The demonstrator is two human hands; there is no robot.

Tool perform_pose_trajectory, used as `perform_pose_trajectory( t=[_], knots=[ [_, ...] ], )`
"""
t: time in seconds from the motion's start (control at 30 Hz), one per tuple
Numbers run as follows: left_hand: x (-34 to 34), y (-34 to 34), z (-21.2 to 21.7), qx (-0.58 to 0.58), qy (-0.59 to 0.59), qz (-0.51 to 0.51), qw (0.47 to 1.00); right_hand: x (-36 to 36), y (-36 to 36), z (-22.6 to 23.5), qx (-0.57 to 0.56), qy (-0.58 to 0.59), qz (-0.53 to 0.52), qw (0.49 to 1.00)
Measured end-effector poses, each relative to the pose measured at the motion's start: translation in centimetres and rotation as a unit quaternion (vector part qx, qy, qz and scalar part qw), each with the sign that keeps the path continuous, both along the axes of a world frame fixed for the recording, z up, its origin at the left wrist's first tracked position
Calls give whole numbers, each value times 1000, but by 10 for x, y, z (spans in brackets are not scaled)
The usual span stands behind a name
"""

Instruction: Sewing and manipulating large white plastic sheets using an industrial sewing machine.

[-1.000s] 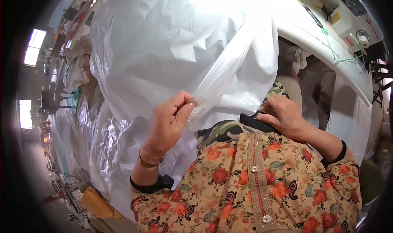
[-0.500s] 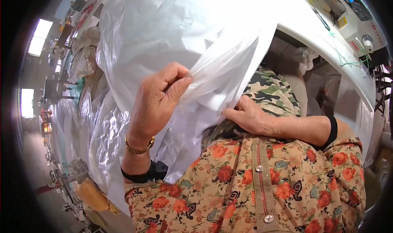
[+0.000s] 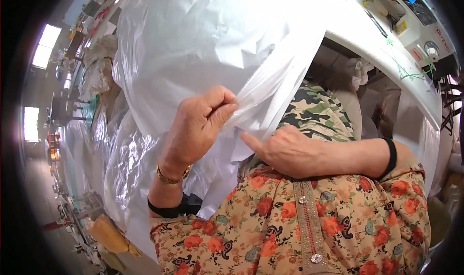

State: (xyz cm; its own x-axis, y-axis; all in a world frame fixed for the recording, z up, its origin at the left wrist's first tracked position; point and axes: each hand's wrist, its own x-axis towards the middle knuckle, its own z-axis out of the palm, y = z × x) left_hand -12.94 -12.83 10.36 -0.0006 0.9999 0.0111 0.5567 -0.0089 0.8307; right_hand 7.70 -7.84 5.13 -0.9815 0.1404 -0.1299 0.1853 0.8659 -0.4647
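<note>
One big white plastic sheet (image 3: 208, 38) fills the upper frame, draped from the table down over the lap; it looks bunched up so an edge can be worked. One white sewing machine (image 3: 386, 38) sits behind it at upper right. One camouflage cloth (image 3: 314, 115) lies underneath, half covered. Two hands: left hand (image 3: 198, 125) pinches a fold of sheet between thumb and fingers, right hand (image 3: 285, 149) lies flat, index finger extended, touching the edge just beside it.
</note>
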Motion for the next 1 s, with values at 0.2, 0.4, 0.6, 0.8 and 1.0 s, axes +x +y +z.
perform_pose_trajectory(
  t=[0.2, 0.4, 0.6, 0.8, 1.0],
  knots=[
    [0, -3, -4, 26, 45, -8, 999, -6, -7, -15, -38, 26, 19, 999],
    [9, -10, -15, -16, -7, -34, 999, 8, -19, 27, -97, 114, 56, 987],
    [25, -9, -35, -97, -116, -93, 984, -6, -22, 20, -96, 108, 51, 988],
    [23, -7, -41, -128, -125, -113, 977, -8, -24, 13, -92, 163, 56, 981],
    [22, -8, -43, -119, -109, -145, 976, -8, -31, 6, -7, 186, 63, 980]
  ],
)
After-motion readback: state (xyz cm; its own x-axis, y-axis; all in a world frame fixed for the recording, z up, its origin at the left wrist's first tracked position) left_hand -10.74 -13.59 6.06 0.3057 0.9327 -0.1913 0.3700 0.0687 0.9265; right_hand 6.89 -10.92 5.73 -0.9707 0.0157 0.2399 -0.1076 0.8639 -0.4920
